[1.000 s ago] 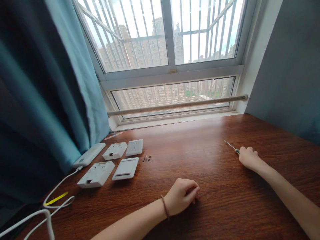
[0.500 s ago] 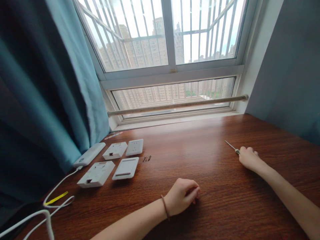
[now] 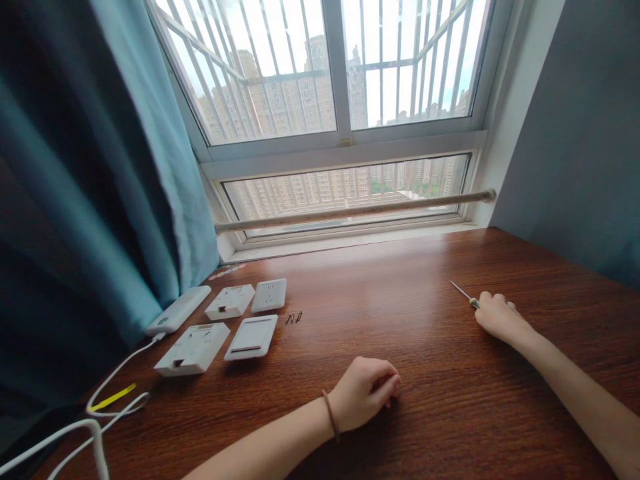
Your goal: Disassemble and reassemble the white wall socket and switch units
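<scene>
My right hand [image 3: 500,319] is closed round the handle of a screwdriver [image 3: 463,293], whose thin metal shaft points away to the left over the wooden table. Fingers curled in and thumb against them, my left hand [image 3: 364,393] rests on the table near the front; nothing shows in it. To its upper left lie several small screws [image 3: 294,318]. Beside them are a white socket panel [image 3: 269,295] with slots and a white switch panel [image 3: 251,337]. Two white mounting boxes, a far one [image 3: 230,302] and a near one [image 3: 193,349], stand left of the panels.
A white power bank [image 3: 179,310] with a white cable [image 3: 114,363] plugged in lies by the blue curtain [image 3: 165,167]. A yellow strip [image 3: 114,397] lies near the cable. The brown table [image 3: 370,287] reaches to the barred window, with a rail [image 3: 355,211] across it.
</scene>
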Tool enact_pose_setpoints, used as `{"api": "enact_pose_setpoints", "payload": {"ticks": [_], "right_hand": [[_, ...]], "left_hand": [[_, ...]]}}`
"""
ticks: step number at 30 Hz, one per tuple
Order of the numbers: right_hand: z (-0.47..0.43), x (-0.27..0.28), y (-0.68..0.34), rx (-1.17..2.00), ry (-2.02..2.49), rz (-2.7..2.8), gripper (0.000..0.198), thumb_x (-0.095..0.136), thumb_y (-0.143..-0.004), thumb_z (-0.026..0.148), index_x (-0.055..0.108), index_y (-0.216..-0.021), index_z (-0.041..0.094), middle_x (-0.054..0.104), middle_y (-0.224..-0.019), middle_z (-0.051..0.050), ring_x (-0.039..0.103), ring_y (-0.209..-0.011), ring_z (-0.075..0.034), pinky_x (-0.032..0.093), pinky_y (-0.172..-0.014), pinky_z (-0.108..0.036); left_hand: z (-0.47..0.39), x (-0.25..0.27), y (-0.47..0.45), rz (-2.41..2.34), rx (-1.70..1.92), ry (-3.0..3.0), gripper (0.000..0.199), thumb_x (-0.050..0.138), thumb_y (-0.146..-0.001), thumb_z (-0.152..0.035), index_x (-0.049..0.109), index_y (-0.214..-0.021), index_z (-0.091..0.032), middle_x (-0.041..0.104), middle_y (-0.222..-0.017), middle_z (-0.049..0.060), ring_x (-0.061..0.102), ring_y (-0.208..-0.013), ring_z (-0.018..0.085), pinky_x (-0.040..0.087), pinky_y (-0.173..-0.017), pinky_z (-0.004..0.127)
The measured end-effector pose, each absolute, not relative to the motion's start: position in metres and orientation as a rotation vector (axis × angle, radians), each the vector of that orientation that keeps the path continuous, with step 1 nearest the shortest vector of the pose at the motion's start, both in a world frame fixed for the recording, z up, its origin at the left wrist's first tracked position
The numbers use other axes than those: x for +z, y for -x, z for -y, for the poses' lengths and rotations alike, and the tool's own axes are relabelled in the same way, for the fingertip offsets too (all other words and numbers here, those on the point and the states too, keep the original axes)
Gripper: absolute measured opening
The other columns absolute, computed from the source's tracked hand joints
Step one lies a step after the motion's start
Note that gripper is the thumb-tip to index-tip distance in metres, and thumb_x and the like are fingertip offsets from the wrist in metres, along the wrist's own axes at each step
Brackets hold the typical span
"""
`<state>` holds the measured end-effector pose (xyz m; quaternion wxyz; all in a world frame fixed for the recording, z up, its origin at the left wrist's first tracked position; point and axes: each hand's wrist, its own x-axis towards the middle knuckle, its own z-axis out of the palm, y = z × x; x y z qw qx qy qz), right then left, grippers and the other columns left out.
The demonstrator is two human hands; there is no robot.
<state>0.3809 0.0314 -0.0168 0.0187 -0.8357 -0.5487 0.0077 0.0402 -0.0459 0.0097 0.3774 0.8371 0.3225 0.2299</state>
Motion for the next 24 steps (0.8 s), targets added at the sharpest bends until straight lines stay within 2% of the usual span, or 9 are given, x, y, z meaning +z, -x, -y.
{"api": "enact_pose_setpoints", "payload": {"ticks": [6,12,15,17,19,21,22,24], "right_hand": [[-0.029,-0.015,-0.378,-0.017,2.592,1.719,0.035,0.036,-0.081,0.024,0.051,-0.105,0.003,0.052,-0.099,-0.025,0.056,-0.091,-0.037,0.04,-0.071,-0.04],[-0.024,-0.015,-0.376,-0.066,2.561,1.766,0.039,0.039,-0.082,0.034,0.052,-0.104,0.005,0.052,-0.098,-0.024,0.056,-0.09,-0.038,0.041,-0.071,-0.042],[-0.024,-0.019,-0.379,-0.123,2.53,1.759,0.042,0.042,-0.08,0.039,0.053,-0.103,0.006,0.052,-0.098,-0.024,0.054,-0.091,-0.04,0.041,-0.069,-0.044],[-0.027,-0.021,-0.378,-0.267,2.401,1.727,0.046,0.047,-0.077,0.041,0.052,-0.105,0.005,0.049,-0.105,-0.026,0.051,-0.096,-0.042,0.041,-0.071,-0.047],[-0.029,-0.019,-0.371,-0.386,2.123,1.705,0.048,0.05,-0.075,0.039,0.05,-0.11,0.006,0.044,-0.115,-0.026,0.044,-0.107,-0.042,0.038,-0.08,-0.049],[-0.026,-0.012,-0.354,-0.283,1.807,1.699,0.046,0.049,-0.076,0.035,0.048,-0.113,0.009,0.045,-0.119,-0.022,0.041,-0.115,-0.037,0.035,-0.09,-0.047],[-0.022,-0.007,-0.341,-0.12,1.684,1.69,0.041,0.048,-0.076,0.034,0.049,-0.111,0.012,0.048,-0.117,-0.019,0.043,-0.114,-0.033,0.035,-0.092,-0.045],[-0.009,0.004,-0.306,0.393,1.559,1.572,0.035,0.05,-0.074,0.034,0.052,-0.104,0.016,0.055,-0.11,-0.015,0.053,-0.103,-0.027,0.043,-0.084,-0.038]], "left_hand": [[0.045,0.01,-0.04,-0.833,0.57,-2.159,0.027,0.04,-0.088,-0.025,0.058,-0.073,-0.012,0.062,-0.063,0.003,0.056,-0.05,0.006,0.041,-0.054,0.014],[0.049,0.013,-0.04,-0.831,0.592,-2.222,0.026,0.039,-0.088,-0.023,0.059,-0.075,-0.013,0.063,-0.063,0.002,0.056,-0.052,0.007,0.042,-0.057,0.015],[0.049,0.02,-0.03,-0.847,0.659,-2.28,0.023,0.041,-0.087,-0.022,0.061,-0.078,-0.014,0.064,-0.068,0.003,0.057,-0.059,0.009,0.043,-0.061,0.018],[0.046,0.027,-0.012,-0.924,0.764,-2.296,0.021,0.043,-0.086,-0.023,0.062,-0.082,-0.015,0.065,-0.073,0.004,0.058,-0.066,0.011,0.044,-0.064,0.02],[0.041,0.033,0.014,-1.075,0.942,-2.246,0.019,0.045,-0.086,-0.026,0.061,-0.087,-0.016,0.065,-0.078,0.005,0.059,-0.072,0.013,0.045,-0.069,0.022],[0.034,0.038,0.047,-1.255,1.152,-2.155,0.019,0.047,-0.084,-0.028,0.061,-0.091,-0.017,0.065,-0.085,0.005,0.059,-0.08,0.016,0.045,-0.076,0.026],[0.031,0.04,0.066,-1.354,1.254,-2.099,0.019,0.048,-0.083,-0.028,0.061,-0.091,-0.018,0.065,-0.088,0.006,0.059,-0.085,0.018,0.045,-0.08,0.028],[0.024,0.04,0.104,-1.594,1.39,-1.939,0.019,0.051,-0.08,-0.03,0.062,-0.09,-0.019,0.065,-0.092,0.005,0.058,-0.09,0.021,0.043,-0.086,0.031]]}}
